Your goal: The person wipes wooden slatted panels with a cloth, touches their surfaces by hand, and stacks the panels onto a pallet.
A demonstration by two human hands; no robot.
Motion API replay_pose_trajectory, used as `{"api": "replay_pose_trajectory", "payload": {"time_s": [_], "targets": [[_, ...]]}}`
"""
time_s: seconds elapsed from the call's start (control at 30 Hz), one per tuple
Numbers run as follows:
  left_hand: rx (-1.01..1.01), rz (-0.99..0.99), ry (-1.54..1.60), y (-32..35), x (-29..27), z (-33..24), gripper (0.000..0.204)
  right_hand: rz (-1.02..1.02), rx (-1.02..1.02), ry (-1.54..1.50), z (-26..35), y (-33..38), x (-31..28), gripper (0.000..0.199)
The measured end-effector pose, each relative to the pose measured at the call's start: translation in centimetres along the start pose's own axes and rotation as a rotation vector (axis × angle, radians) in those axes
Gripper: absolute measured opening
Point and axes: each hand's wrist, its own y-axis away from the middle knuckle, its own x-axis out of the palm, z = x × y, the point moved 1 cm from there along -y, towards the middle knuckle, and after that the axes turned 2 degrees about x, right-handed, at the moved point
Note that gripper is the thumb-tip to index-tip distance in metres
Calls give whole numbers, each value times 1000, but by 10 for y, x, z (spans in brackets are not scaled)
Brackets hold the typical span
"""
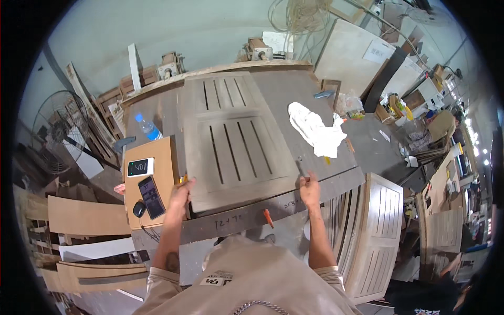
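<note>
A grey-brown wooden cabinet door (239, 184) with two rows of slots lies lengthwise on the workbench, its lower edge toward me. My left hand (182, 197) is closed at the door's near left corner, with a small yellow-orange thing showing beside the fingers. At the near right corner, my right hand (311, 190) has its thumb against the door's edge and its fingers curled, partly hidden. An orange-red tool handle (268, 218) sticks out at the bench's front edge, between my forearms.
Left of the door are a brown board (163, 152) carrying two phones (151, 197) and a black mouse (139, 209), and a water bottle (148, 127). A white cloth (317, 128) lies to the right. More slotted doors (375, 231) lean beside the bench; a fan (60, 131) stands left.
</note>
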Motion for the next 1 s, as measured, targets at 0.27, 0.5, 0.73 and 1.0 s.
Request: {"api": "replay_pose_trajectory", "payload": {"time_s": [0.27,0.5,0.73,1.0], "targets": [[380,-224,-185,102,-35,-117,24,342,229,-650,3,87,26,37],[456,-166,-364,174,-47,-154,36,693,364,-551,17,153,44,54],[612,-35,-515,198,-39,-177,38,752,347,-780,6,212,101,49],[940,206,-517,206,-2,-193,29,381,587,-957,8,241,126,29]]}}
